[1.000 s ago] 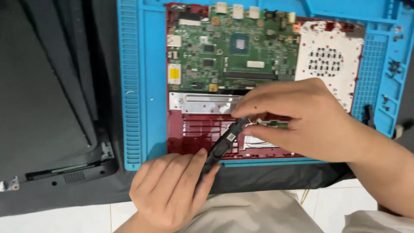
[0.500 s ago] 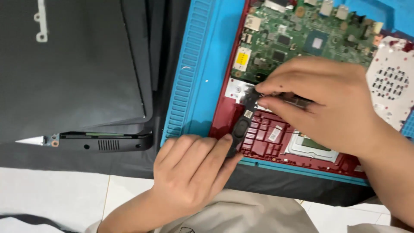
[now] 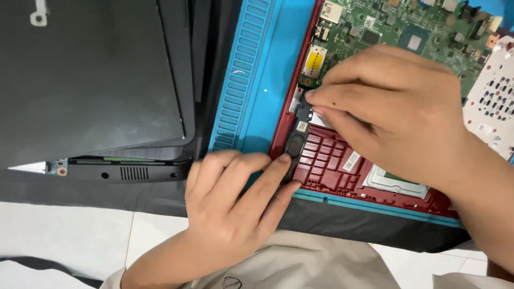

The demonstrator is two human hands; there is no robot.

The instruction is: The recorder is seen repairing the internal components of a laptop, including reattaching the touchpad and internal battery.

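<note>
**Red shell, green board, blue mat**

The opened laptop base (image 3: 332,160) is deep red, its inner surface moulded in a grid of small ribbed squares. Set in its edge is a black oval speaker (image 3: 293,147). The circuit board (image 3: 407,27) above is green, dotted with black chips, silver connectors and a pale yellow label. At the right lies a white panel (image 3: 495,101) patterned with rows of small holes. A silver metal plate (image 3: 396,184) shows low in the red shell. The work mat (image 3: 257,80) is bright blue with a ridged strip along its side. The laptop covers (image 3: 91,80) at the left are matt black. The floor (image 3: 64,235) is white tile.
</note>
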